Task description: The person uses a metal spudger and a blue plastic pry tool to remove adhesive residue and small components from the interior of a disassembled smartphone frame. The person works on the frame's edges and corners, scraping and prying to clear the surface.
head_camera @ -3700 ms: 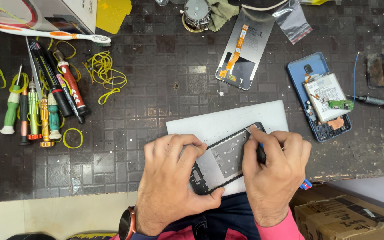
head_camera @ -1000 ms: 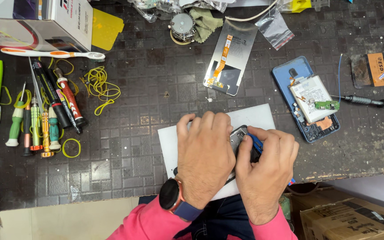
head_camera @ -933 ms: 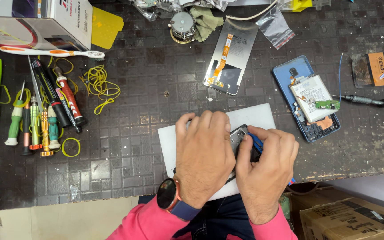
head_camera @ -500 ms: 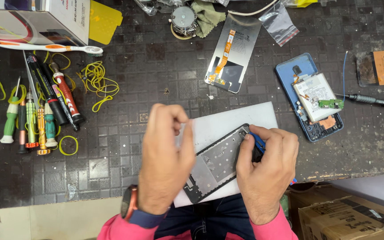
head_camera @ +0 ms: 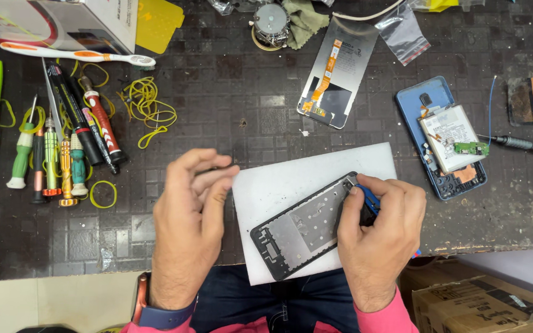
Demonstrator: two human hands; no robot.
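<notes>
A dark phone frame (head_camera: 303,228) lies tilted on a white pad (head_camera: 291,179) at the bench's near edge. My right hand (head_camera: 380,231) rests on the frame's right end and grips a small blue tool (head_camera: 368,197) against the upper right corner. My left hand (head_camera: 189,228) hovers left of the pad, off the frame, fingers curled together with the thumb near the fingertips; whether it pinches something tiny I cannot tell.
Several screwdrivers (head_camera: 50,157), yellow rubber bands (head_camera: 146,108) and a toothbrush (head_camera: 81,54) lie at the left. A display panel (head_camera: 337,80) sits at the top centre, an opened blue phone (head_camera: 445,139) at the right. Cardboard boxes (head_camera: 482,302) stand below the bench.
My left hand has lifted off the phone frame and moved left, uncovering the frame and pad. My right hand stays at the frame's right end with the blue tool.
</notes>
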